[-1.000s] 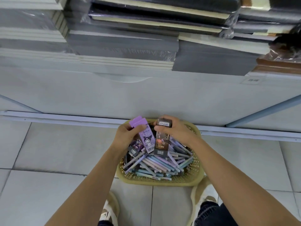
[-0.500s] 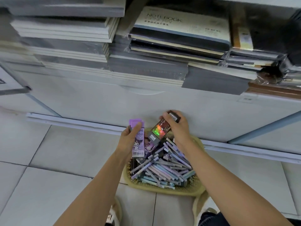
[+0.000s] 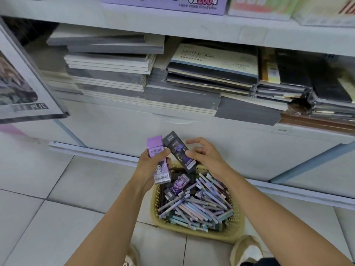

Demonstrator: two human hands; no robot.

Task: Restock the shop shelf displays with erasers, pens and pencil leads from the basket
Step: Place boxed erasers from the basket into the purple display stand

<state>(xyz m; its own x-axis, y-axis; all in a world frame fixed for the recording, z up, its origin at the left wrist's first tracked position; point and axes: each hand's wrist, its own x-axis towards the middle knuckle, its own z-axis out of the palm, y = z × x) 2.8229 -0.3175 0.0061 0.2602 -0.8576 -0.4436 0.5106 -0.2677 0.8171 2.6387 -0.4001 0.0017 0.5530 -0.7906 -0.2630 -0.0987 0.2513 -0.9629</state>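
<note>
Holding the purple box (image 3: 160, 170) in my left hand (image 3: 151, 166), I have my fingers curled round its middle and my thumb across its printed face, so it stands nearly upright above the basket (image 3: 199, 234). A dark box (image 3: 177, 150) leans against its right side, tilted away from it. My right hand (image 3: 206, 158) is just beside that one with its fingers spread and loose, only the thumb side touching its edge; which hand bears its weight I cannot tell.

Both are slim card cartons. I judge them light and stiff, but glossy and easy to crush, so they could slide against each other if I squeeze one. The flat long faces near the middle look like the best place to pinch. The ends would give a poor hold.

Directly below my hands, the basket is heaped with loose pens (image 3: 199, 206), and a few more small dark cartons (image 3: 176, 186) lie at its far side.

Beyond my knuckles is a white cabinet front (image 3: 153, 131). Above it are tight stacks of notebooks (image 3: 211, 73) with little room between them. Higher up, well above my hands, a shelf edge (image 3: 172, 25) carries a purple display carton (image 3: 172, 2). To the left of my left hand, a framed poster panel (image 3: 19, 89) juts out, and I would need to clear it when swinging that way.
</note>
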